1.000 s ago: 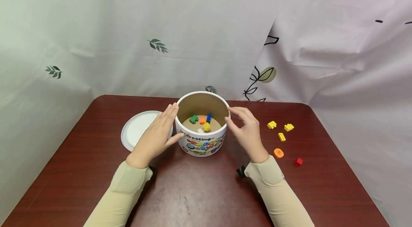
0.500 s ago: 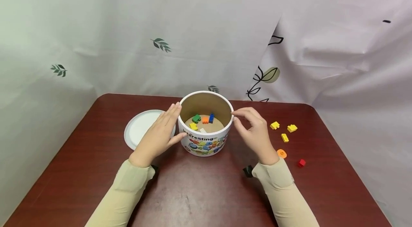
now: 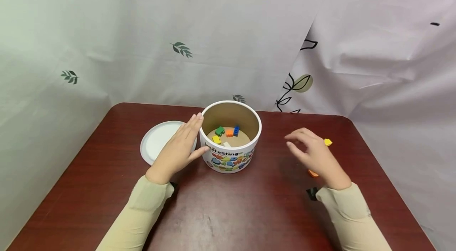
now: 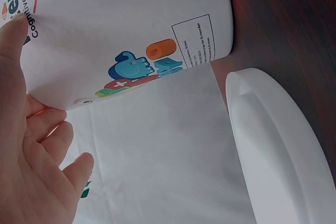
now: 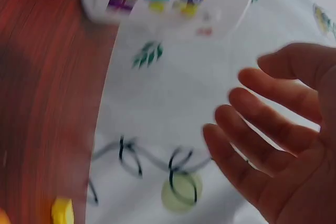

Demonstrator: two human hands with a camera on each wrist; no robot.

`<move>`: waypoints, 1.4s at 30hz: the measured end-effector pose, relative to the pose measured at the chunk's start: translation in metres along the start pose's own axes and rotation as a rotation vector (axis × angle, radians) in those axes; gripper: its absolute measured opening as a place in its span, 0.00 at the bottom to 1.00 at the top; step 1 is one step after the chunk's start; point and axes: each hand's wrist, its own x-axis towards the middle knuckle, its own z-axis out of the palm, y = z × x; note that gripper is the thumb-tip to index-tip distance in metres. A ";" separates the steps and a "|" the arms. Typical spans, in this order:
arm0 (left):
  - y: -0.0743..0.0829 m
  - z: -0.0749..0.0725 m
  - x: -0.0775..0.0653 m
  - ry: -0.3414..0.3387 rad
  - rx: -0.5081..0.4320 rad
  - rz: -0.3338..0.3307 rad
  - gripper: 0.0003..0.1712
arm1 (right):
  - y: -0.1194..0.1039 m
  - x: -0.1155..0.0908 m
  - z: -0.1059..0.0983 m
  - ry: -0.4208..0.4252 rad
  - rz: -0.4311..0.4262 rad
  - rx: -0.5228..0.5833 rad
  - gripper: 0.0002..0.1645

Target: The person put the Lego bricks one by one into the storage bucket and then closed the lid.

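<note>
A white round bucket [image 3: 228,162] with printed pictures stands upright on the table. Inside it lie a green brick [image 3: 219,131], an orange brick [image 3: 229,133], a blue brick [image 3: 236,130], a yellow brick [image 3: 216,139] and a white piece [image 3: 227,144]. My left hand [image 3: 176,150] rests against the bucket's left side with straight fingers and the thumb out. To the right of the bucket, my right hand [image 3: 317,156] hovers over the table, fingers loosely bent and nothing in them. It partly covers a yellow brick [image 3: 328,142] and an orange piece [image 3: 313,173].
Left of the bucket a white lid [image 3: 156,142] lies flat, partly behind my left hand. The dark red table [image 3: 228,211] ends at a pale curtain [image 3: 213,37] with leaf prints behind it.
A yellow brick inside the bucket has shifted to the left and come to rest. My right hand has left the bucket's rim and moved right, over the loose pieces. The left hand stays put.
</note>
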 end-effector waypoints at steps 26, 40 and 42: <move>0.003 0.001 0.002 0.005 0.003 -0.002 0.51 | 0.079 -0.093 -0.061 -0.555 0.429 -0.206 0.20; 0.002 0.000 0.001 0.001 0.012 -0.004 0.51 | 0.082 -0.103 -0.055 -0.546 0.478 -0.182 0.11; 0.002 0.000 0.001 0.000 0.013 -0.005 0.51 | 0.083 -0.103 -0.054 -0.539 0.463 -0.190 0.11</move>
